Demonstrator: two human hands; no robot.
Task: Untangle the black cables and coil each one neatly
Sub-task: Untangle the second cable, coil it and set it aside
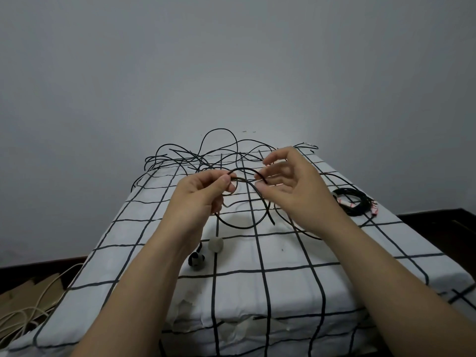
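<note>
A tangle of thin black cables (pixel 206 155) sprawls over the far end of a table under a white cloth with black grid lines (pixel 283 253). In front of it a black cable loop (pixel 239 225) hangs between both hands above the cloth, its free end pointing down near the middle. My left hand (pixel 203 194) pinches the loop's top between thumb and fingers. My right hand (pixel 288 186) pinches the same cable a short way to the right, with its upper fingers spread. At the table's right edge lies a coiled black cable (pixel 353 202) with small pink-and-white tags.
A small pale ball (pixel 215 244) and a black-and-white clip-like object (pixel 196 261) lie on the cloth below my left wrist. Beige cords (pixel 28 310) and cardboard lie on the floor at lower left. A plain grey wall stands behind the table.
</note>
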